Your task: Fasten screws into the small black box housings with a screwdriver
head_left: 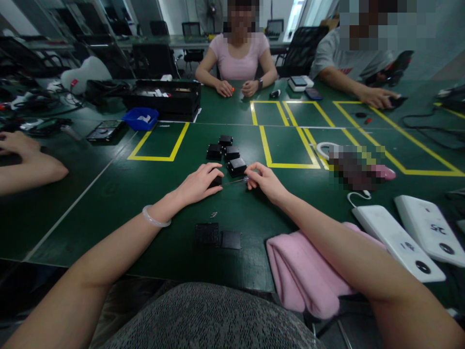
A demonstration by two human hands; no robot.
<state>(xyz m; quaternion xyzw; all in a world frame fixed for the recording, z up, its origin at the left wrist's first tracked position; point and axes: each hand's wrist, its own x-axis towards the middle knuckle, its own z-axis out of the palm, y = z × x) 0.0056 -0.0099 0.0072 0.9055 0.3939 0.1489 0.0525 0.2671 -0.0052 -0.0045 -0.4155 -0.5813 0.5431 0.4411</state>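
Note:
My left hand (199, 183) is curled over a small black box (216, 182) on the green table (152, 203), holding it down. My right hand (264, 178) pinches a thin screwdriver (236, 181) whose tip points left at that box. Just beyond lie several more small black boxes (228, 151) in a cluster. Nearer to me, two flat black parts (217, 236) lie side by side, with a few tiny screws (213, 214) between them and my left hand. A pale bangle circles my left wrist.
A folded pink cloth (301, 271) lies under my right forearm. Two white devices (410, 237) sit at the right. Yellow tape rectangles mark the table. A blue tray (140, 118) and black crate (163, 97) stand far left. Two people sit opposite; another person's arm (25, 165) rests at left.

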